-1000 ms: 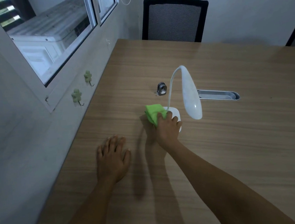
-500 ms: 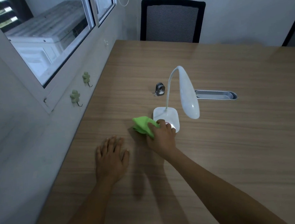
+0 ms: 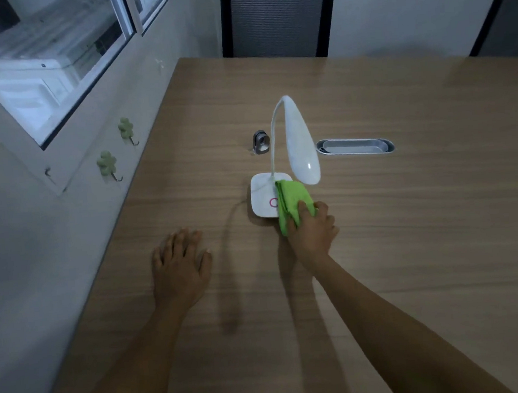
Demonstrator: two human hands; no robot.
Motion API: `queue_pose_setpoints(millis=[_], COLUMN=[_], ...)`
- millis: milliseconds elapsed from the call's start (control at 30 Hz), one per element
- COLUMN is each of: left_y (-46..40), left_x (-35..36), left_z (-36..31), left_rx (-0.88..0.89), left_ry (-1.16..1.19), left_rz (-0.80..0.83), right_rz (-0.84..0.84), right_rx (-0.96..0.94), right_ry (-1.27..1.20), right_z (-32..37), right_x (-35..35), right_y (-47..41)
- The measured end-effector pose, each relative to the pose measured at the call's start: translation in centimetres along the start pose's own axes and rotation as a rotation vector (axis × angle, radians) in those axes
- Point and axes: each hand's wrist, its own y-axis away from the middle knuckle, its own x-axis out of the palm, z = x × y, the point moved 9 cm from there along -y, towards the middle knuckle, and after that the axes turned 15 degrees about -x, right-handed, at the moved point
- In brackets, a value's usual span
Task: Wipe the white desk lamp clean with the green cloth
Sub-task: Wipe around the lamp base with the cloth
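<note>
**Green cloth on the right part of the lamp base**

Nearest, the left hand (image 3: pixel 181 264) lies flat on the wooden table (image 3: pixel 410 246), palm down, fingers spread, holding nothing. A little farther and to the right, the right hand (image 3: pixel 311 231) grips the green cloth (image 3: pixel 292 201), the fingers closed around its near end. The cloth lies over the right part of the square base of the white lamp (image 3: pixel 265 199). A pink ring on the base is half covered by the cloth. The lamp head hangs above the far end of the cloth. Behind the lamp stand a small metal object (image 3: pixel 261 142) on the left and an oval metal slot (image 3: pixel 354 147) on the right. At the far edge there are two black chairs (image 3: pixel 277 18).
</note>
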Motion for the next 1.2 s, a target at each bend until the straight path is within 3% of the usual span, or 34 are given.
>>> queue_pose_setpoints(millis=[100,200,333,500,700,800,900,1000,1200], left_y=[-0.1,-0.2,-0.2,-0.2,-0.2,-0.2,-0.2,-0.2,-0.3], left_x=[0.1,0.3,0.3,0.1,0.2,0.2,0.3,0.4,0.4], left_z=[-0.1,0.1,0.0,0.0,0.0,0.1,0.1,0.1,0.1], left_rx=[0.000,-0.009,-0.006,-0.005,-0.005,-0.004,-0.007,-0.015,-0.012], left_ry=[-0.008,-0.015,-0.020,-0.020,-0.011,-0.009,-0.019,-0.022,-0.016], left_rz=[0.007,0.025,0.021,0.007,0.009,0.012,0.018,0.030,0.030], right_rz=[-0.092,-0.183,-0.087,-0.196,-0.460,-0.393,-0.210,-0.023,0.101], right_rx=[0.190,0.155,0.042,0.184,0.241,0.240,0.215,0.170,-0.007], right_ry=[-0.100,-0.195,-0.215,-0.241,-0.734,-0.817,-0.693,-0.392,-0.050], right_z=[-2.2,-0.7,1.6,-1.1,-1.1,0.1,1.0,0.9,2.2], right_x=[-1.6,-2.6,-1.7,-4.2,-4.5,-1.9,-0.4,0.5,0.7], right_y=[-0.3,-1.1,-2.1,-2.7,-1.4,-0.8,-0.2,0.2,-0.5])
